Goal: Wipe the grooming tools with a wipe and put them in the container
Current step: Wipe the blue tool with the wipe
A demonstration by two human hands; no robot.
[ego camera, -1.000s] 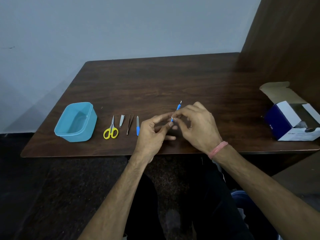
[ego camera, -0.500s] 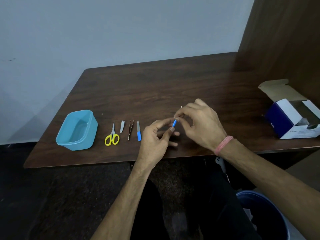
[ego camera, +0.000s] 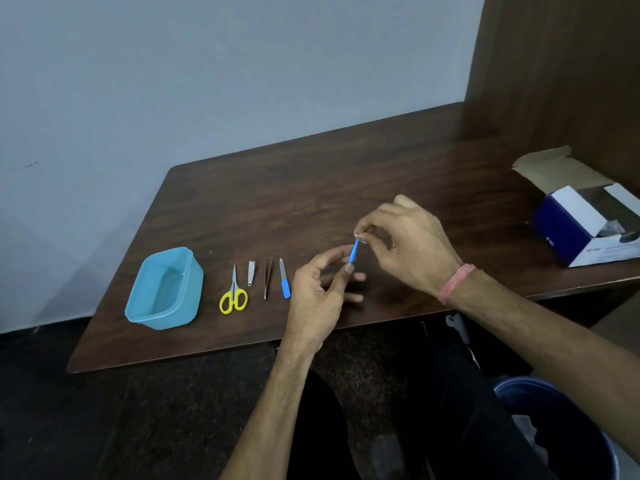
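Observation:
My left hand [ego camera: 320, 289] pinches the lower end of a thin blue-handled tool [ego camera: 353, 250], held upright above the table. My right hand [ego camera: 408, 245] pinches its upper end with a small white wipe [ego camera: 360, 237] between thumb and forefinger. To the left on the table lie a blue-handled nail file [ego camera: 284, 284], tweezers [ego camera: 267, 282], a nail clipper [ego camera: 251, 273] and yellow-handled scissors [ego camera: 233, 296] in a row. The light blue container [ego camera: 164, 289] stands open at the far left, with nothing visible inside.
An open blue and white cardboard box [ego camera: 585, 230] sits at the table's right edge [ego camera: 606, 282]. A blue bin [ego camera: 554, 427] stands on the floor at lower right. A wooden panel rises behind the right side of the dark wooden table [ego camera: 311, 188].
My right hand's pinch has slid up the blue tool toward its top end. The camera has tilted, so the table sits lower in view. The tools on the table have not moved.

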